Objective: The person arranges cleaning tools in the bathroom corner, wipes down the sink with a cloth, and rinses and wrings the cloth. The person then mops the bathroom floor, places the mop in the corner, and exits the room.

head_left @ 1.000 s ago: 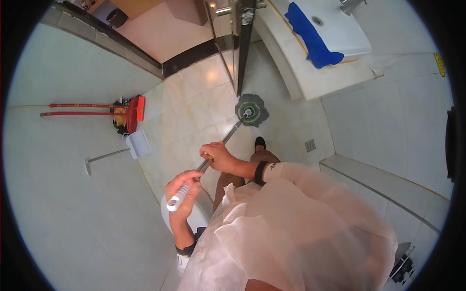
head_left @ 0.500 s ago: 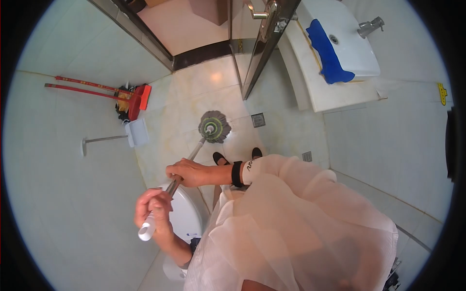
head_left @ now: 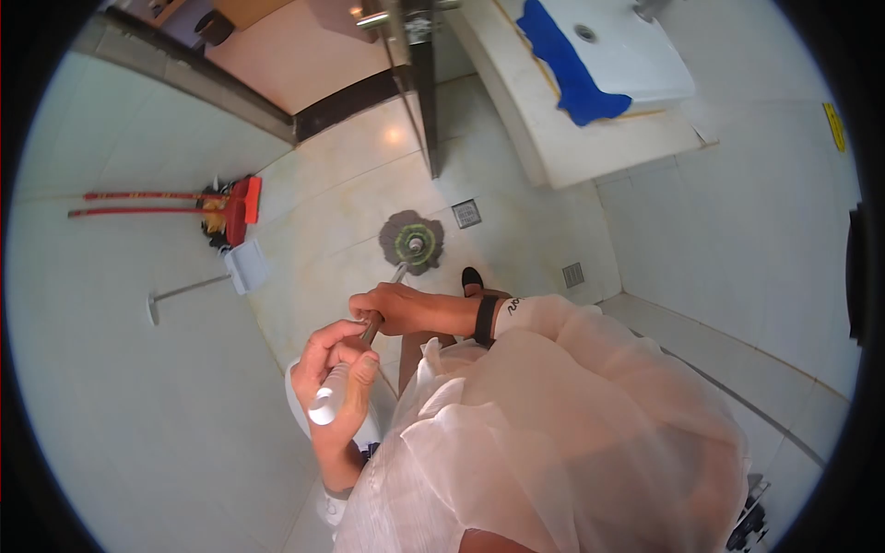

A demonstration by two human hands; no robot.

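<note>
A mop with a grey head (head_left: 387,230) and a green ring rests on the tiled floor, its pole slanting toward me. My right hand (head_left: 395,308), with a black band on the wrist, is wrapped round the metal part of the pole. Lower down in view, my left hand (head_left: 339,367) curls about the white grip (head_left: 328,398) at the pole's top end, fingers and thumb around it. Behind my left hand a white toilet (head_left: 300,392) shows in part.
Against the left wall lean a red broom and pole (head_left: 147,212), beside a white dustpan (head_left: 247,267). A washbasin (head_left: 645,64) with a blue cloth (head_left: 573,78) stands right of the open door (head_left: 424,101). Floor drains (head_left: 466,214) lie near the mop.
Both hands have moved right in view, bringing the pole's top end up and right. The mop head looks flatter and more spread. The view has shifted, and only one shoe shows now.
</note>
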